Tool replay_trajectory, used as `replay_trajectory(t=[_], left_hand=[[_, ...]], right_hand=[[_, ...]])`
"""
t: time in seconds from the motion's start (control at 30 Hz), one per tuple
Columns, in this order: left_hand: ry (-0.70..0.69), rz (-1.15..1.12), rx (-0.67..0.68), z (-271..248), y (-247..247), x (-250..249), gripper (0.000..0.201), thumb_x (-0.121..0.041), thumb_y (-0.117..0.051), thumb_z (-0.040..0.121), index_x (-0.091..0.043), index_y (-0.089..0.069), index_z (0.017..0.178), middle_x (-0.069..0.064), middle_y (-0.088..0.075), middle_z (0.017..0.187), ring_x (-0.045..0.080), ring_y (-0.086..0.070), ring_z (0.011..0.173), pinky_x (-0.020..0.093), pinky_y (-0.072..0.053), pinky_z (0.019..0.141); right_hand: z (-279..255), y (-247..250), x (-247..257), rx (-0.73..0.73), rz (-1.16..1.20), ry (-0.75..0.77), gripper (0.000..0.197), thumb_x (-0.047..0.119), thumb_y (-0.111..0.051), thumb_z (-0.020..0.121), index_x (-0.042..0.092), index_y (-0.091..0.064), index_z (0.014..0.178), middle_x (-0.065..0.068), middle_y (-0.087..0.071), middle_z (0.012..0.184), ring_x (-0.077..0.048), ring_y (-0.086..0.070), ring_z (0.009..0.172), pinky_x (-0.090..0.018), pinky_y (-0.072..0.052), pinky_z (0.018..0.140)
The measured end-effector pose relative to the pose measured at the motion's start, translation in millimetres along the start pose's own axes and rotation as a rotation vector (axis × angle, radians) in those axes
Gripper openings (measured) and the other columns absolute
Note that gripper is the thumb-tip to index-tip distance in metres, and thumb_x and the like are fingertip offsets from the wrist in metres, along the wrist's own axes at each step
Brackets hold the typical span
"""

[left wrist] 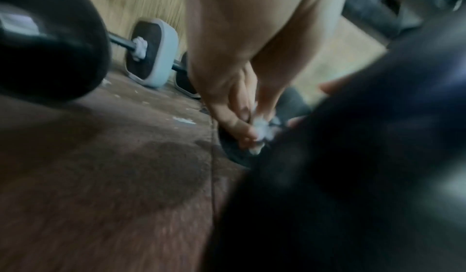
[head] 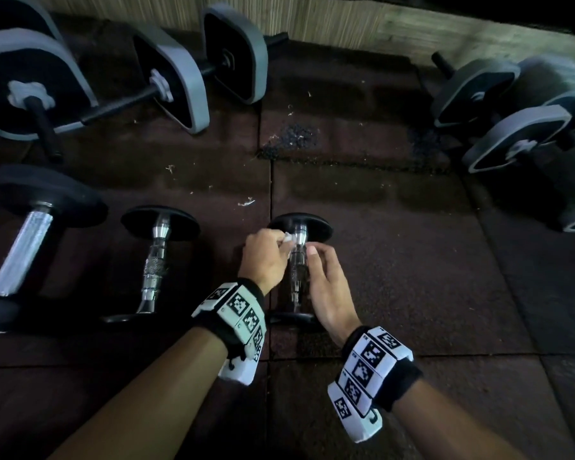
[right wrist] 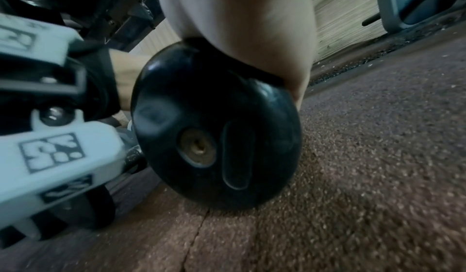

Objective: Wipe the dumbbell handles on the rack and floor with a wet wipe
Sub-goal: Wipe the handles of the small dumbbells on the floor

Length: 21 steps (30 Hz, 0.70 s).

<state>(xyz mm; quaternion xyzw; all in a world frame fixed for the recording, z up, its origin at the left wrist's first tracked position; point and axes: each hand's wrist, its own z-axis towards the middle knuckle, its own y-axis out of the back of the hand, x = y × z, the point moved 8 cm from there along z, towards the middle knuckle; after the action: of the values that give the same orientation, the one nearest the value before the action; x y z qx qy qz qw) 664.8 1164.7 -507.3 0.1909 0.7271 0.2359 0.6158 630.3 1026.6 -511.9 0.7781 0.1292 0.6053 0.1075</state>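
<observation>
A small dumbbell (head: 298,260) with black round ends and a chrome handle lies on the floor; a crumpled white wipe (head: 289,237) touches the handle's far end.

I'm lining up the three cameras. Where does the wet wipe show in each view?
Head: wet wipe centre, pinched by the left hand against the handle.
Left wrist: white wad at the fingertips, centre.
Right wrist: not visible.
Shared landmark: the small dumbbell.

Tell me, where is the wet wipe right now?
In the head view the wet wipe is pinched in the left hand, pressed against the far end of the small dumbbell's handle, right of two bigger dumbbells.
</observation>
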Motion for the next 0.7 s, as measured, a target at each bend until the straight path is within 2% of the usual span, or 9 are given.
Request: replay_trajectory(t=[0.07, 0.17, 0.23, 0.3, 0.37, 0.43, 0.5, 0.6, 0.7], left_hand=[[-0.025, 0.058, 0.079, -15, -5, 2, 0.033, -0.021, -0.060, 0.097, -0.016, -0.061, 0.064, 0.000, -0.067, 0.065, 0.019, -0.065, 0.065, 0.038, -0.051, 0.068], [-0.054, 0.167, 0.278, -46, -9, 4, 0.034, -0.021, -0.062, 0.095, -0.018, -0.061, 0.062, -0.001, -0.068, 0.066, 0.020, -0.068, 0.071, 0.029, -0.047, 0.066], [-0.033, 0.217, 0.377, -58, -13, 5, 0.034, -0.020, -0.064, 0.094, -0.016, -0.060, 0.060, 0.002, -0.070, 0.071, 0.023, -0.069, 0.077, 0.030, -0.049, 0.068], [0.027, 0.176, 0.343, -54, -10, 9, 0.035, -0.022, -0.063, 0.094, -0.014, -0.063, 0.061, 0.005, -0.072, 0.073, 0.023, -0.070, 0.078, 0.030, -0.051, 0.071], [0.095, 0.070, 0.255, -41, -6, 15, 0.032, -0.026, -0.062, 0.096, -0.012, -0.071, 0.068, 0.003, -0.073, 0.072, 0.021, -0.070, 0.077, 0.031, -0.054, 0.076], [0.120, -0.056, 0.164, -19, -5, 20, 0.027, -0.023, -0.062, 0.096, -0.011, -0.074, 0.076, 0.004, -0.074, 0.077, 0.020, -0.070, 0.080, 0.033, -0.054, 0.082], [0.120, -0.121, 0.112, 4, -5, 22, 0.027, -0.018, -0.060, 0.097, -0.009, -0.071, 0.074, 0.007, -0.072, 0.077, 0.023, -0.066, 0.077, 0.038, -0.053, 0.084], [0.115, -0.146, 0.194, 14, -16, 22, 0.033, -0.011, -0.053, 0.098, -0.015, -0.062, 0.067, 0.004, -0.063, 0.072, 0.020, -0.058, 0.072, 0.041, -0.052, 0.082], [0.030, -0.109, 0.324, -14, -23, 24, 0.037, -0.012, -0.052, 0.100, -0.019, -0.059, 0.064, -0.002, -0.061, 0.067, 0.014, -0.057, 0.067, 0.035, -0.048, 0.075]], right_hand=[[-1, 2, 3, -0.002, 0.002, 0.008, 0.027, 0.040, -0.040, 0.106, 0.026, -0.058, 0.120, 0.009, -0.068, 0.109, -0.001, -0.064, 0.102, -0.022, -0.049, 0.089], [-3, 5, 4, -0.005, 0.047, -0.007, 0.028, 0.039, -0.037, 0.107, 0.024, -0.059, 0.117, 0.009, -0.070, 0.099, 0.001, -0.066, 0.090, -0.017, -0.050, 0.078], [-3, 6, 2, -0.022, 0.031, -0.006, 0.030, 0.042, -0.036, 0.107, 0.025, -0.059, 0.116, 0.007, -0.069, 0.101, -0.002, -0.065, 0.094, -0.019, -0.046, 0.081], [-2, 3, -1, -0.018, 0.025, -0.007, 0.031, 0.045, -0.036, 0.106, 0.026, -0.059, 0.114, 0.006, -0.068, 0.102, -0.006, -0.064, 0.096, -0.023, -0.048, 0.084], [-2, 0, 0, -0.014, 0.025, -0.004, 0.031, 0.046, -0.036, 0.106, 0.028, -0.059, 0.113, 0.005, -0.069, 0.102, -0.007, -0.065, 0.096, -0.025, -0.050, 0.086], [-2, -1, 0, -0.020, 0.028, -0.003, 0.031, 0.046, -0.035, 0.106, 0.028, -0.060, 0.114, 0.007, -0.069, 0.104, -0.005, -0.064, 0.098, -0.026, -0.050, 0.088], [-2, -2, 1, -0.032, 0.026, 0.001, 0.031, 0.047, -0.035, 0.106, 0.029, -0.059, 0.115, 0.009, -0.068, 0.107, -0.004, -0.063, 0.101, -0.030, -0.050, 0.093], [-3, -2, 2, -0.039, 0.008, 0.004, 0.032, 0.048, -0.035, 0.105, 0.030, -0.058, 0.116, 0.010, -0.067, 0.109, -0.004, -0.062, 0.104, -0.035, -0.050, 0.098], [-2, -2, 1, -0.041, -0.017, 0.017, 0.032, 0.052, -0.034, 0.104, 0.032, -0.057, 0.115, 0.010, -0.066, 0.109, -0.008, -0.061, 0.106, -0.041, -0.049, 0.101]])
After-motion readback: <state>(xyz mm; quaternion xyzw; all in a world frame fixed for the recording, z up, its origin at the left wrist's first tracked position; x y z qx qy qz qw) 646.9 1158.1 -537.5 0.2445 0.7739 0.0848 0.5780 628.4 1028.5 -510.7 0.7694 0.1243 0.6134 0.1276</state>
